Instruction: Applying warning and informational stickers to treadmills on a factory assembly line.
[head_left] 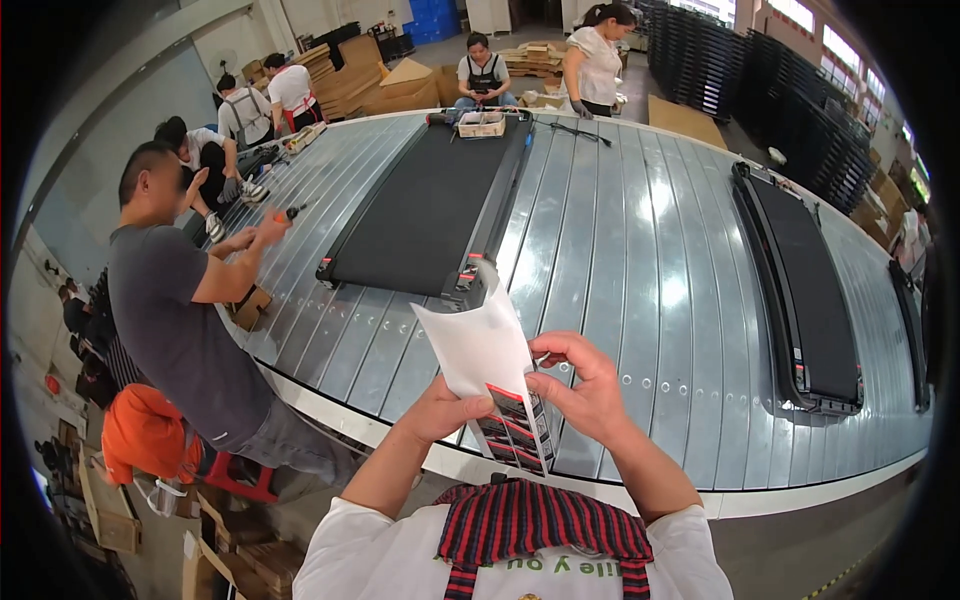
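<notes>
In front of my chest is a bent white sheet [470,345] with black and red printed labels along its lower part. My left hand [443,408] grips its left side, thumb pressed on the face and fingers hidden behind. At the right edge, my right hand [588,388] pinches the sheet between thumb and fingers. Just beyond the sheet lies a treadmill base [430,200] with a wide black belt, its near right corner partly covered by the sheet. A shallow basket [482,124] of small items sits on its far end.
The slatted metal conveyor table [650,290] carries another treadmill base [808,290] at right. At left, a person in grey [190,290] holds an orange-and-black tool [291,213]. Several people are around the far side. A red stool [240,478] and cardboard boxes stand lower left.
</notes>
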